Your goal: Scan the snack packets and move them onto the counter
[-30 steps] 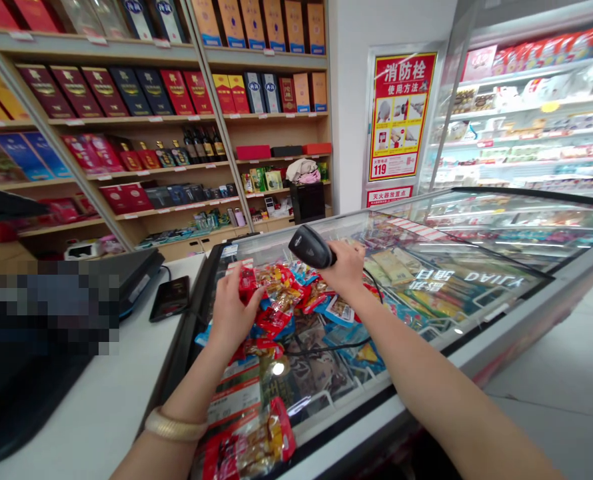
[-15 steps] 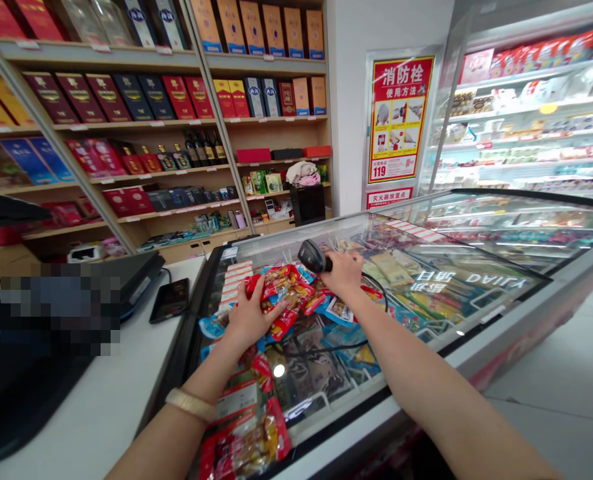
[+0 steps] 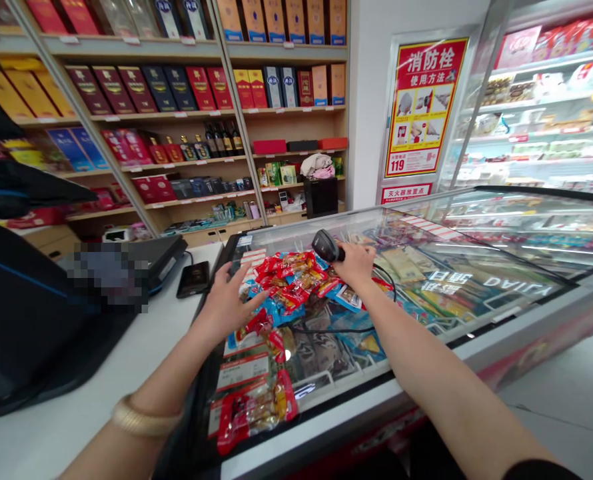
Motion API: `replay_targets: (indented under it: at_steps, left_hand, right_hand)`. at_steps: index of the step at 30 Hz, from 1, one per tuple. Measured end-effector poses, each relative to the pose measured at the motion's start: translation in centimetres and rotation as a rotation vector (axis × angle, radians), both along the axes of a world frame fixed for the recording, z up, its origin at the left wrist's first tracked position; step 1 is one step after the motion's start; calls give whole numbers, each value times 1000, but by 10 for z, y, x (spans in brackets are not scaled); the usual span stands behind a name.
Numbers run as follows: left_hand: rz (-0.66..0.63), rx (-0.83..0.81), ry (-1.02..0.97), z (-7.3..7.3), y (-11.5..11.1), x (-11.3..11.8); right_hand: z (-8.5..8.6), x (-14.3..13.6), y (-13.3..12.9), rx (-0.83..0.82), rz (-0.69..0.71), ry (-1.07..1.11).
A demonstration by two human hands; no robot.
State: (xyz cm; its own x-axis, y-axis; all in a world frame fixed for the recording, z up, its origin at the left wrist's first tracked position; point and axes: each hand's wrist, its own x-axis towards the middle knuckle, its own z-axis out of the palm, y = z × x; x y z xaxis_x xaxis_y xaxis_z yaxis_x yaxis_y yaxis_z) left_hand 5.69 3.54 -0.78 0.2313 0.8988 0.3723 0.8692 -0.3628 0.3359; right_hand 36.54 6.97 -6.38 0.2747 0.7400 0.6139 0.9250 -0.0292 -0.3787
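Note:
My right hand grips the handle of a black barcode scanner, whose head points left over a heap of snack packets. The packets are small, shiny, red and blue, with brown food showing through. My left hand is at the left edge of the heap, fingers spread and holding nothing; I cannot tell whether its fingertips touch a packet. Closer to me, another red packet lies on the glass-topped freezer. A black cable loops across the glass below the heap.
Left of the freezer is a white counter with a black phone and a dark checkout machine. Price cards lie under the packets. Shelves of boxed bottles line the back wall; a lit display fridge stands at right.
My left hand has let go of the packets and moved left, fingers spreading. The scanner stays in my right hand over the heap. The whole view has shifted slightly.

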Motion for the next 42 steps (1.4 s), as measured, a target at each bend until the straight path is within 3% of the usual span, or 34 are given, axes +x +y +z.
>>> replay_targets:
  at_steps: [3, 7, 11, 14, 17, 20, 24, 27, 29, 32, 37, 42]
  left_hand:
    - [-129, -83, -38, -1, -44, -24]
    - [-200, -298, -27, -27, -98, -36]
    - [-116, -384, -37, -51, -123, -36]
    - [-72, -452, -87, -52, -127, -35]
    - [-88, -487, -213, -37, -119, -37]
    - [-148, -402, -463, -7, -94, -36]
    - [-93, -320, -1018, 36, -41, -20]
    - [-103, -356, -1475, 50, -3, 1]
    - [-136, -402, -1728, 47, 15, 11]
    - [-163, -530, -1973, 28, 32, 17]
    - [-182, -715, -2050, -4, 40, 16]
    - [-260, -842, -2083, -15, 35, 22]
  right_hand:
    - [0, 1, 0, 20, 6, 16]
    - [3, 0, -2, 25, 5, 33]
    - [7, -2, -6, 14, 8, 49]
    - [9, -3, -7, 15, 10, 55]
    - [8, -3, -6, 19, 12, 56]
    - [7, -2, -4, 11, 13, 59]
    - [7, -2, -4, 17, 11, 65]
    - [8, -2, -4, 34, 4, 75]
    - [8, -3, -4, 49, -2, 81]
    - [8, -3, -5, 70, -12, 92]
    - [13, -6, -8, 90, -30, 76]
    - [27, -15, -16, 194, 7, 104]
